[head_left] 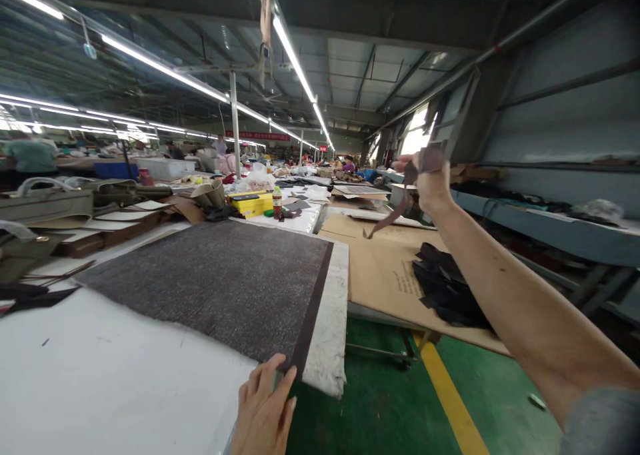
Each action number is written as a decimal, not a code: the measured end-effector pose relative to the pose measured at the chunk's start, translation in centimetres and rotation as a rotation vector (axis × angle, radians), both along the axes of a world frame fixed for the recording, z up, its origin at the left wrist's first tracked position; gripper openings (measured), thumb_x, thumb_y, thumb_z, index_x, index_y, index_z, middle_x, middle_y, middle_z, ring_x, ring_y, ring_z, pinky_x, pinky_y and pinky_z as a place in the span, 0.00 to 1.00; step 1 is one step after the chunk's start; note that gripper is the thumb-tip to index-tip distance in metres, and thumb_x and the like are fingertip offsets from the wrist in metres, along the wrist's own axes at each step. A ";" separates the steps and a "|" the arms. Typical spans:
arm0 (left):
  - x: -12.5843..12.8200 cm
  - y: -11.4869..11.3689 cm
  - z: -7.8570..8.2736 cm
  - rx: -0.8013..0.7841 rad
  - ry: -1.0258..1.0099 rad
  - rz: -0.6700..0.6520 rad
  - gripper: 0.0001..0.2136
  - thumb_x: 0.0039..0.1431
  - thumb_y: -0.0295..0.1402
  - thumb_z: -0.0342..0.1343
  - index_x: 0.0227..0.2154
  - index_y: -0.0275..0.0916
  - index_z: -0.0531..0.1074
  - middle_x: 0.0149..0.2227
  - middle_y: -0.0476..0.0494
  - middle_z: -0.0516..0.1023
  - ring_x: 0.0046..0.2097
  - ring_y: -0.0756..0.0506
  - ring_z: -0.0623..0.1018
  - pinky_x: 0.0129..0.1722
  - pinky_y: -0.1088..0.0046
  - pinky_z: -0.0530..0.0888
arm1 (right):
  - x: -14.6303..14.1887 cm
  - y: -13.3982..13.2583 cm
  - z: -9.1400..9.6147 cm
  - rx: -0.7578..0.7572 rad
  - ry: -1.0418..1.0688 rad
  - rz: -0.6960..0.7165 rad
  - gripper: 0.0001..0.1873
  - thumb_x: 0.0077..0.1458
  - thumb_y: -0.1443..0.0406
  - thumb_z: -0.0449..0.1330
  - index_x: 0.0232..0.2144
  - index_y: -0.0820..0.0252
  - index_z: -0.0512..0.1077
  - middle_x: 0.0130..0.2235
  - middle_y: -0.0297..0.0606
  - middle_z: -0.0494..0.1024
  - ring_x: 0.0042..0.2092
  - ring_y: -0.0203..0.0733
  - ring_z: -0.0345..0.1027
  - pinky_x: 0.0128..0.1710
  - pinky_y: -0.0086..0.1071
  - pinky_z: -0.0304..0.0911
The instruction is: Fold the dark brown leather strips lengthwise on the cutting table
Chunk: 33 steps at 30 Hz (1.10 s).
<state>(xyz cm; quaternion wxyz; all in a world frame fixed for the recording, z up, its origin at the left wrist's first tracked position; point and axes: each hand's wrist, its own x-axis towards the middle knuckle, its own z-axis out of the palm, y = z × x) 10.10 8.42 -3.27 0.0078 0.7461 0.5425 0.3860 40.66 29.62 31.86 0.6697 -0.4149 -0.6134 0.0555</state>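
A dark grey, speckled sheet of material (220,268) lies flat on the worktable, with a smoother dark strip (315,302) running along its right edge. At its near right corner, my left hand (265,405) rests with fingers stretched out, the tips touching the strip's end. My right hand (431,175) is raised well above the cardboard on the right, arm extended. It is closed around a brownish-grey fabric strip (393,216), whose loose end dangles toward the cardboard. The hand is slightly blurred.
A pale board (327,322) lies under the sheet. Black fabric pieces (445,285) are heaped on a cardboard sheet (370,262). Behind are a yellow box (253,204) and a bottle (277,203). Bags (47,205) stand at left. Green floor (380,402) shows between tables.
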 end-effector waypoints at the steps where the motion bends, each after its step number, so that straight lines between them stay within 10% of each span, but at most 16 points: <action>1: -0.2 -0.2 1.0 -0.049 -0.160 -0.007 0.15 0.60 0.28 0.46 0.46 0.44 0.74 0.53 0.41 0.69 0.52 0.39 0.68 0.49 0.60 0.66 | -2.0 -0.3 -0.5 -0.054 -0.092 0.050 0.15 0.66 0.59 0.50 0.44 0.66 0.69 0.41 0.39 0.73 0.40 0.37 0.69 0.41 0.37 0.67; 6: -4.0 -2.6 7.2 -0.500 -0.930 -0.069 0.15 0.57 0.45 0.53 0.39 0.40 0.73 0.37 0.42 0.75 0.40 0.42 0.74 0.40 0.66 0.70 | -16.1 -3.9 -8.8 -0.203 -0.534 0.331 0.13 0.59 0.62 0.57 0.28 0.64 0.75 0.28 0.37 0.76 0.35 0.43 0.70 0.38 0.34 0.63; 9: -8.1 -5.2 9.8 -0.476 -1.284 -0.006 0.19 0.54 0.48 0.57 0.39 0.38 0.72 0.42 0.41 0.75 0.45 0.42 0.73 0.45 0.67 0.69 | -24.8 -8.9 -15.0 -0.169 -0.706 0.541 0.12 0.55 0.67 0.54 0.38 0.58 0.76 0.33 0.37 0.78 0.37 0.46 0.71 0.40 0.35 0.61; 15: -15.8 -12.5 10.2 -0.391 -1.798 0.128 0.23 0.53 0.50 0.59 0.41 0.34 0.69 0.42 0.36 0.74 0.41 0.43 0.74 0.42 0.65 0.71 | -37.1 -19.3 -23.3 0.000 -0.943 0.812 0.28 0.46 0.75 0.48 0.51 0.62 0.68 0.43 0.44 0.76 0.46 0.50 0.67 0.52 0.44 0.54; 23: -20.3 -23.3 8.3 -0.135 -1.867 0.332 0.12 0.43 0.30 0.67 0.29 0.36 0.69 0.24 0.53 0.67 0.27 0.53 0.69 0.30 0.77 0.67 | -44.9 -28.1 -27.8 0.129 -0.957 1.202 0.24 0.55 0.72 0.48 0.54 0.60 0.61 0.42 0.44 0.71 0.44 0.50 0.64 0.46 0.45 0.59; 33: -22.3 -35.3 7.4 0.009 -1.916 0.583 0.21 0.42 0.32 0.68 0.41 0.37 0.69 0.40 0.40 0.75 0.38 0.44 0.77 0.38 0.68 0.71 | -48.5 -36.8 -30.1 0.139 -1.158 1.497 0.34 0.46 0.77 0.51 0.57 0.59 0.60 0.43 0.44 0.70 0.44 0.50 0.62 0.45 0.43 0.60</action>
